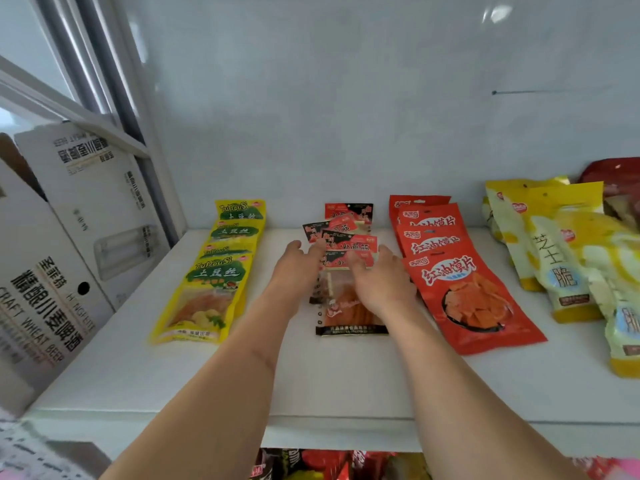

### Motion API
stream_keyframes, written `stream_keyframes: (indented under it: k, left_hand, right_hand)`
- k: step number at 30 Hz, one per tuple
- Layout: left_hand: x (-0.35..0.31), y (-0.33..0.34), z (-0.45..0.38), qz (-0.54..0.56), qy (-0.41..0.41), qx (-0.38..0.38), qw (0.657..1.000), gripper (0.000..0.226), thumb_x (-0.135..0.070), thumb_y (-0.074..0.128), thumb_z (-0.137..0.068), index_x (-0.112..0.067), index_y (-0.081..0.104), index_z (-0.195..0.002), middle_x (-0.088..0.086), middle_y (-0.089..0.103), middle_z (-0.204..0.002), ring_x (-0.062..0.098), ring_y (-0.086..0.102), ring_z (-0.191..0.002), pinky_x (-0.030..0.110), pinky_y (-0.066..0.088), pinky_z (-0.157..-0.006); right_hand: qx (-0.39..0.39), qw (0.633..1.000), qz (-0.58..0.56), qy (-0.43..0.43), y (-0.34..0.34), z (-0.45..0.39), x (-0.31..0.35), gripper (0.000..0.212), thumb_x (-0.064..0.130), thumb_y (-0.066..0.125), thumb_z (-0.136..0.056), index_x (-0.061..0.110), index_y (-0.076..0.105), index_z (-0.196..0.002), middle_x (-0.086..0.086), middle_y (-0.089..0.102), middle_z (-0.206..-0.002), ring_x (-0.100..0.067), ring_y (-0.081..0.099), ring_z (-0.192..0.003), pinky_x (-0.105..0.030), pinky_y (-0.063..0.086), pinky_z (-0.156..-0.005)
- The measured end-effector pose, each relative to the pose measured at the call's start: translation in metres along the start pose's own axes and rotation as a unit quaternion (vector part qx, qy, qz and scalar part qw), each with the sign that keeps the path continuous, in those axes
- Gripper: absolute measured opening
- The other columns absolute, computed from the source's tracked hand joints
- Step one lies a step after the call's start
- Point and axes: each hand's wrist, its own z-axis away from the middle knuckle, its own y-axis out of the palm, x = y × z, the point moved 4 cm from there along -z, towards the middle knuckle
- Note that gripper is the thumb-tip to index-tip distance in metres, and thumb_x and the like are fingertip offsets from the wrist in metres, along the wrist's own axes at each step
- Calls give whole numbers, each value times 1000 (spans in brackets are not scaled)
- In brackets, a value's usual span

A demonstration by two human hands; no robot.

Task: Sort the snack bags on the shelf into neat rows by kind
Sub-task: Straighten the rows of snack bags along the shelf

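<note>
On the white shelf (346, 382) lie rows of snack bags. Yellow-green potato-shred bags (207, 282) overlap in a row at the left. A middle row of red-and-black bags (349, 237) is uneven, its far bags askew. Both hands lie on the nearest bag of that row (349, 317). My left hand (298, 268) touches the row's left side with straight fingers. My right hand (377, 275) rests on its right side, fingers bent over the bag's top; the fingertips are hidden. Orange-red bags (464, 292) form a row to the right.
Pale yellow cheese-crisp bags (554, 258) lie loosely piled at the far right, with a dark red bag (616, 178) behind them. White beer cartons (62, 265) stand left of the shelf. More bags show on the shelf below (329, 465).
</note>
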Motion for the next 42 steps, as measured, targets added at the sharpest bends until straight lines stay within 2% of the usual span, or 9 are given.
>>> stream_keyframes:
  k: [9, 16, 20, 24, 27, 31, 36, 38, 42]
  left_hand:
    - [-12, 11, -33, -12, 31, 22, 999, 68, -64, 40, -96, -16, 45, -144, 3, 57, -141, 23, 56, -125, 44, 44, -107]
    - [-3, 8, -46, 15, 33, 43, 998, 75, -70, 40, -92, -19, 43, -148, -1, 60, -140, 17, 60, -122, 39, 47, -104]
    - [4, 13, -55, 54, 41, 70, 995, 85, -82, 42, -78, -23, 53, -138, -3, 70, -123, 15, 69, -107, 43, 53, -98]
    - [19, 19, -69, 69, 19, 71, 995, 117, -100, 43, -56, -26, 44, -145, -2, 65, -134, 20, 66, -116, 47, 51, -101]
    - [3, 7, -42, 97, -23, 50, 994, 101, -89, 41, -73, -24, 37, -150, 3, 57, -144, 24, 60, -123, 46, 45, -106]
    - [8, -4, -16, 90, -77, 17, 993, 73, -69, 33, -96, -26, 31, -155, -1, 43, -154, 26, 40, -141, 45, 31, -111]
    - [26, 4, -2, 130, -92, 82, 984, 95, -96, 37, -58, -37, 55, -129, -3, 68, -128, 27, 65, -116, 52, 49, -99]
    - [19, -1, 5, 112, -90, 76, 987, 96, -94, 36, -60, -36, 50, -136, -2, 63, -134, 28, 61, -120, 52, 48, -101]
    - [7, -9, 16, -29, 1, 41, 999, 78, -64, 42, -96, -22, 21, -159, 2, 24, -164, 25, 30, -147, 41, 30, -114]
  right_hand:
    - [30, 998, -41, -27, 10, -18, 9, 92, 86, 20, -71, 29, 42, -140, 0, 58, -136, -28, 55, -123, -53, 42, -102]
    - [48, 994, -93, -20, 11, -23, 10, 86, 92, 24, -65, 38, 46, -128, 8, 62, -127, -21, 60, -117, -52, 45, -100]
    - [60, 992, -105, -22, 11, -21, 12, 80, 89, 25, -69, 40, 44, -129, 9, 58, -131, -19, 58, -118, -52, 44, -101]
    - [78, 990, -117, -19, 5, -16, 14, 65, 75, 35, -89, 36, 36, -141, 5, 50, -144, -19, 54, -125, -49, 41, -107]
    - [54, 991, -122, 2, -2, -13, 12, 79, 67, 36, -95, 22, 16, -156, -1, 21, -163, -24, 30, -145, -44, 27, -115]
    - [28, 990, -138, 12, -5, 1, 6, 80, 66, 34, -96, 20, 12, -158, -1, 11, -165, -23, 19, -149, -41, 23, -117]
    - [22, 980, -197, 19, 5, 14, 13, 76, 65, 33, -96, 21, 17, -156, 0, 16, -164, -23, 23, -148, -41, 26, -115]
    - [14, 980, -195, 22, 9, 12, 14, 72, 63, 33, -97, 21, 22, -155, -2, 21, -162, -24, 26, -146, -42, 27, -114]
    - [1, 998, -58, -13, 5, -7, 20, 76, 70, 28, -93, 21, 32, -151, -7, 30, -158, -28, 28, -145, -54, 28, -114]
